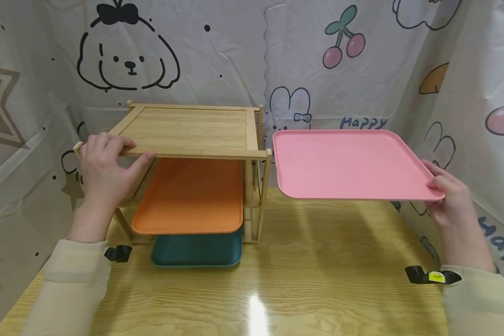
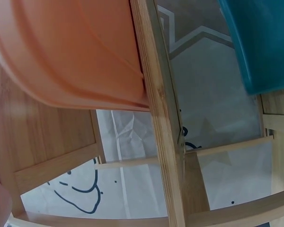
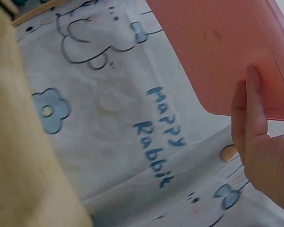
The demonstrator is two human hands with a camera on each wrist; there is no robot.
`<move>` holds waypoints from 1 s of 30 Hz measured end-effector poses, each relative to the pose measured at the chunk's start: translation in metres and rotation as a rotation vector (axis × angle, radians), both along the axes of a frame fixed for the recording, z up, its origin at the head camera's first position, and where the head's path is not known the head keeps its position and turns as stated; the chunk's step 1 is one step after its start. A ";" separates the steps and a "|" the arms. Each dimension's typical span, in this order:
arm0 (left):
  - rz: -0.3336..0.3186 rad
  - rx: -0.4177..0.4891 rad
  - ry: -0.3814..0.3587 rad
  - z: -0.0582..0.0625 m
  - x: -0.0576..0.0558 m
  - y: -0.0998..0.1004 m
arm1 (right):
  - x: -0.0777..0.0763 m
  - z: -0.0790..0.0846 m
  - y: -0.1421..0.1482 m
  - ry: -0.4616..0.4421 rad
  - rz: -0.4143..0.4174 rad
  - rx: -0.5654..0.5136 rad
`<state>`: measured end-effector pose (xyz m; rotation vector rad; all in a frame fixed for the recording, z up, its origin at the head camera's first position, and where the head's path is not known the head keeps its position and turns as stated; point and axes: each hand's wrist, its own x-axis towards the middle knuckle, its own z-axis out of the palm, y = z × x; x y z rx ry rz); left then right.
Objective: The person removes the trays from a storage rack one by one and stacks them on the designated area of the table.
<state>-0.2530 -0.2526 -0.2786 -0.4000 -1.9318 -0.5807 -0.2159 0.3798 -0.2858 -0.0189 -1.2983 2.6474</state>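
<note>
My right hand (image 1: 451,196) holds a pink tray (image 1: 348,163) by its right front corner, up off the table and to the right of a wooden rack (image 1: 189,130). In the right wrist view, fingers (image 3: 254,101) lie against the tray's underside. My left hand (image 1: 109,168) grips the front left corner of the rack's top, its thumb along the front rail. An orange tray (image 1: 197,196) sits on the rack's middle level and juts out at the front. Below it a teal tray (image 1: 197,252) also sticks out; its back part is hidden.
The rack stands on a wood-grain table (image 1: 319,261) at the left, close to the fabric backdrop (image 1: 218,56). Printed fabric encloses the back and both sides. Each sleeve has a black strap (image 1: 432,275) near the wrist.
</note>
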 end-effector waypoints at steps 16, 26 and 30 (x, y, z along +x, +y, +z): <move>0.018 0.004 -0.018 0.001 0.003 0.001 | -0.011 -0.082 -0.006 0.043 -0.029 0.147; 0.019 0.002 -0.016 0.000 0.003 0.002 | -0.019 -0.117 -0.002 -0.010 -0.068 0.251; 0.021 -0.003 -0.011 0.001 0.002 0.002 | -0.023 -0.126 -0.001 -0.048 -0.072 0.339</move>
